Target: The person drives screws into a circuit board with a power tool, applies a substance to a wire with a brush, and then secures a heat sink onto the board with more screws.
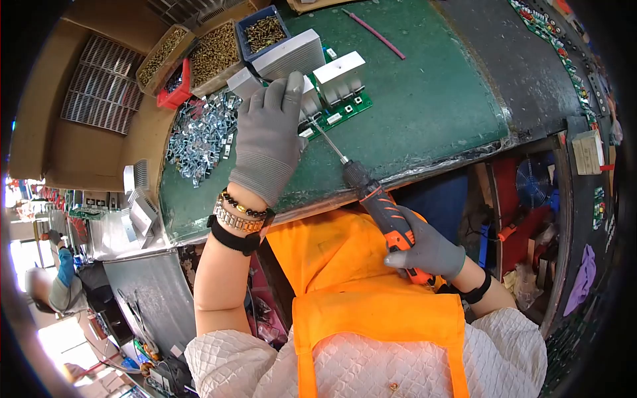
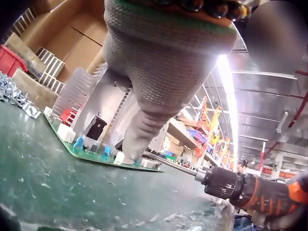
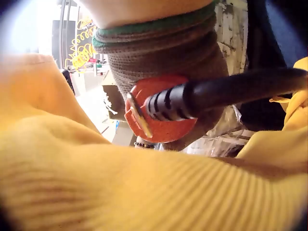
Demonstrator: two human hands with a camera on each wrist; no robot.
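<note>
My gloved right hand grips a black and orange electric screwdriver, its long bit aimed at a green circuit board. The bit's tip ends low among parts at the board's near edge. My gloved left hand holds a silver heat sink on that board, fingers over its top. In the left wrist view the thumb reaches down beside the bit, close over white and blue components. Another heat sink stands upright on the board to the right. In the right wrist view a black cord leaves the screwdriver's end.
Bins of brass-coloured screws stand at the back left, beside a small red bin. Loose metal clips lie piled left of my hand. A cardboard box holds finned heat sinks. A pink rod lies on the green mat.
</note>
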